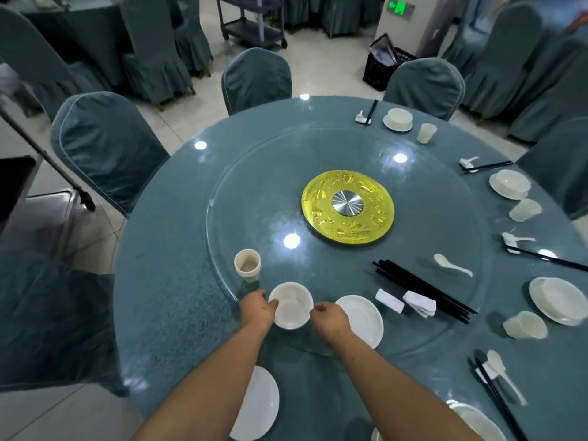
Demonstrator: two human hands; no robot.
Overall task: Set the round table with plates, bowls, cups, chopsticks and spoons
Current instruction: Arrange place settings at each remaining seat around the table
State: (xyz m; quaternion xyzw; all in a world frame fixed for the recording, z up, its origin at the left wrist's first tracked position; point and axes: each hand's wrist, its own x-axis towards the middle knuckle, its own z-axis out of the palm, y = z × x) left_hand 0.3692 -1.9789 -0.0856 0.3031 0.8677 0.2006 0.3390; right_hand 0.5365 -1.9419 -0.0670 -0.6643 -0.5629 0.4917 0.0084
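We hold a white bowl [292,305] by its rim at the near edge of the glass turntable [261,198]: our left hand [256,308] takes a pinching grip on its left side, our right hand [329,318] on its right. Beside the bowl sit a plate [366,319] to the right and a cup [247,265] beyond-left.

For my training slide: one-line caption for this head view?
Both hands, left hand and right hand, grip a white bowl on the glass turntable beside a plate.

white bowl [292,305] | black chopsticks [423,291] | teal tablecloth [165,281] | gold disc [347,207]
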